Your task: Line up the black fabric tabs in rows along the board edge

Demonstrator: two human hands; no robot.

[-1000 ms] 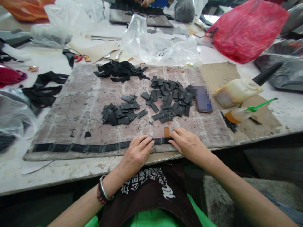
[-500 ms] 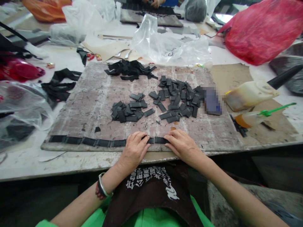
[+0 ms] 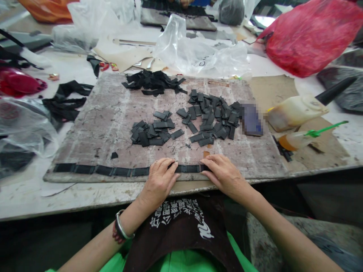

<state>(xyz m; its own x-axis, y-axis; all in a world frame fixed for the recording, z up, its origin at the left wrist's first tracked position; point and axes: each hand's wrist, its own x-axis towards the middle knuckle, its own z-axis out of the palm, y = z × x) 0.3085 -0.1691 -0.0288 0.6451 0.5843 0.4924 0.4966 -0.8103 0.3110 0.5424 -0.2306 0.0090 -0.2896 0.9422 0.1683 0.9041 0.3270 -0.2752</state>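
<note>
Row of black rectangular pieces (image 3: pixel 113 171) lies end to end along the near edge of the worn work board (image 3: pixel 93 124). Left hand (image 3: pixel 161 177) on top of the row, fingers close together, hiding part of it; can't tell if it pinches or just presses. Right hand (image 3: pixel 224 172) at the right end: thumb and index tips on either side of the end piece (image 3: pixel 203 167), pinching it; the hand covers the rest.

Clutter: orange-brown tab (image 3: pixel 206 154) just beyond right fingertips. Small black scrap (image 3: pixel 114 155) just beyond the row, left part. Two heaps sit mid-board, past the hands: smaller left heap (image 3: pixel 153 132), bigger right heap (image 3: pixel 210 117). Tangled black strips (image 3: pixel 153 82) at far edge. Pixelated phone-like item (image 3: pixel 252 121) right beside the bigger heap, loose threads around.

Right of board: stained plastic bottle (image 3: pixel 297 113), tipped; small bottle with orange liquid (image 3: pixel 289 141) and green stick (image 3: pixel 326 128). Behind: crumpled clear bag (image 3: pixel 198 54), red plastic bag (image 3: pixel 309 37). Left: more black strips (image 3: pixel 68 94).
</note>
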